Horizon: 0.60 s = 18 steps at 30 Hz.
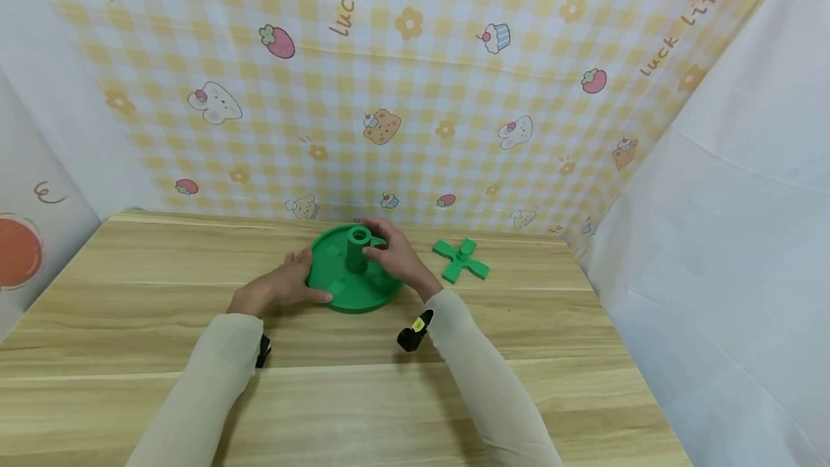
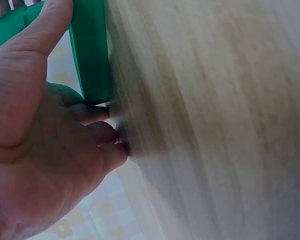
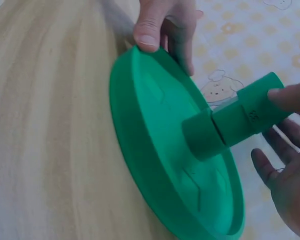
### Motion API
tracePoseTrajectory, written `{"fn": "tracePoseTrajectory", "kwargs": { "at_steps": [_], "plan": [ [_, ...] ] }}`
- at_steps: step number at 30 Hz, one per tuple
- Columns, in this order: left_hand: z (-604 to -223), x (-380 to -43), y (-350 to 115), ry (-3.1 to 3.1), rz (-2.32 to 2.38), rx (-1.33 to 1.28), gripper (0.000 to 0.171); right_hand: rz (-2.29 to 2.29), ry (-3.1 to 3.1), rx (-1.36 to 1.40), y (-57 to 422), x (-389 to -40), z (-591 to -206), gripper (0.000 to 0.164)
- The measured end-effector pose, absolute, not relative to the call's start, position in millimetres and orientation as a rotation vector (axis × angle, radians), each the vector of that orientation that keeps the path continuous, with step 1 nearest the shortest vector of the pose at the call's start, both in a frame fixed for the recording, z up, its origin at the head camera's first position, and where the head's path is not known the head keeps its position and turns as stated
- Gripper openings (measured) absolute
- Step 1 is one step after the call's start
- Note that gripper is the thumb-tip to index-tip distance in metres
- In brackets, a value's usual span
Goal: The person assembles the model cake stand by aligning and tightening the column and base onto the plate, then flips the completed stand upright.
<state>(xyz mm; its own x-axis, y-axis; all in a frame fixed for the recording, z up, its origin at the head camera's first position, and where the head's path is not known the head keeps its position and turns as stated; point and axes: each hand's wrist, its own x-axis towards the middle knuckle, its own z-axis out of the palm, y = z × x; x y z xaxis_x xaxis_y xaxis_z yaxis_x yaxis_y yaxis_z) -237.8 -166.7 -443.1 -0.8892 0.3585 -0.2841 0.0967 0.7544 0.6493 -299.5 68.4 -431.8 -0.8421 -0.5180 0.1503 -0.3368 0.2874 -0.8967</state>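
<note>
A round green dish [image 1: 357, 301] with a raised rim lies on the wooden table. My left hand [image 1: 285, 283] grips its left edge, the thumb over the rim in the right wrist view. From the dish's middle stands a short green socket [image 3: 202, 135]. A hollow green cylinder [image 3: 252, 112] with a small raised marking sits on that socket, a thin seam between the two. My right hand [image 1: 398, 258] pinches this cylinder near its top, with the other fingers spread beside it. Whatever the fingers do behind the cylinder is partly hidden.
A green cross-shaped piece [image 1: 457, 265] with a central knob lies on the table [image 1: 532, 352] to the right of the dish. Behind the table's back edge hangs a yellow checked cloth [image 1: 337, 164]. A white sheet [image 1: 713, 236] hangs at the right.
</note>
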Motion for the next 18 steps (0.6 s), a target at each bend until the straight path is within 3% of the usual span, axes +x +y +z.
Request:
{"fn": "tracePoseTrajectory", "kwargs": {
  "at_steps": [5,18],
  "plan": [
    [-443.7,-238.4,-166.7,2.561,0.908,0.349,0.116,-1.611,2.327,-0.897,71.3,-302.2,-429.4,0.052],
    [-445.3,-239.0,-167.8,2.557,0.910,0.349,0.117,-1.569,2.445,-0.809,67.3,-300.6,-429.9,0.052]
  ]
}}
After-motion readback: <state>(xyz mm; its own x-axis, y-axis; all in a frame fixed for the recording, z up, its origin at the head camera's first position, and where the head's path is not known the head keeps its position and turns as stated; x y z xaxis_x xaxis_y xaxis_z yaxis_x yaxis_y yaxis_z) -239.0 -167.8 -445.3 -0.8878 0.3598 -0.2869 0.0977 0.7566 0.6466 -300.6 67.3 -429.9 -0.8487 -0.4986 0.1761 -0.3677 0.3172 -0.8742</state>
